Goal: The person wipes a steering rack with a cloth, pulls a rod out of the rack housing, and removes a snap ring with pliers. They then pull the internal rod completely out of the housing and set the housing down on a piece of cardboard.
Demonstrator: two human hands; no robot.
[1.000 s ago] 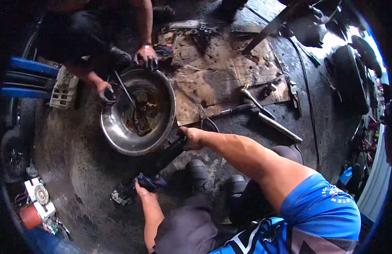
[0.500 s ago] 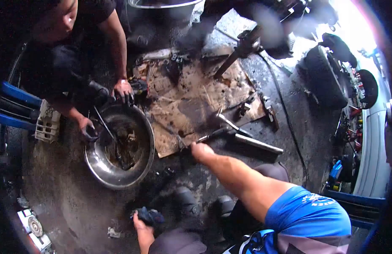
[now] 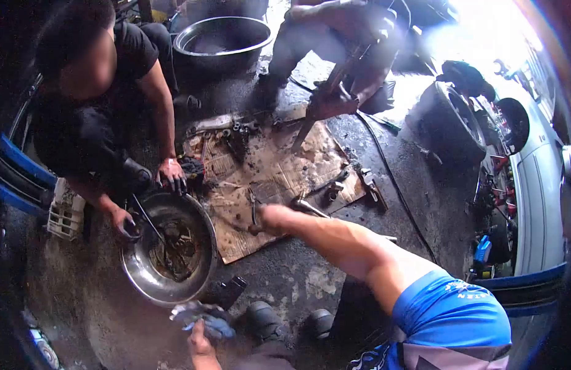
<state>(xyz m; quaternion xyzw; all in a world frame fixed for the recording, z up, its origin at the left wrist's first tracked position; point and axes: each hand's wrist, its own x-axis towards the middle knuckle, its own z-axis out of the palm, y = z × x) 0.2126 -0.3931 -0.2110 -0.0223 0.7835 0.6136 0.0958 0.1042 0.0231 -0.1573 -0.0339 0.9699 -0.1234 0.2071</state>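
My left hand (image 3: 200, 340), low in the view, is closed on a crumpled grey-blue rag (image 3: 204, 317) just below the metal basin. My right arm stretches across to the cardboard (image 3: 233, 243), where my right hand (image 3: 275, 218) is smeared by motion and its fingers do not show clearly. Right at its fingertips is a thin dark curved tool (image 3: 254, 206); I cannot tell whether it is held. A shiny metal handle (image 3: 311, 207) lies partly behind my forearm. The basin (image 3: 134, 271) holds dark liquid and parts.
A co-worker (image 3: 140, 61) crouches at the left with both hands at the basin. Another person (image 3: 322, 37) holds a long dark part (image 3: 313, 120) over the cardboard. Behind stand a black tub (image 3: 224, 52) and a tyre (image 3: 443, 123). A black cable (image 3: 393, 176) crosses the floor.
My right hand has moved left over the cardboard, away from the shiny metal tools. My left hand has risen slightly with the rag. The view has tilted up, showing more of the second person.
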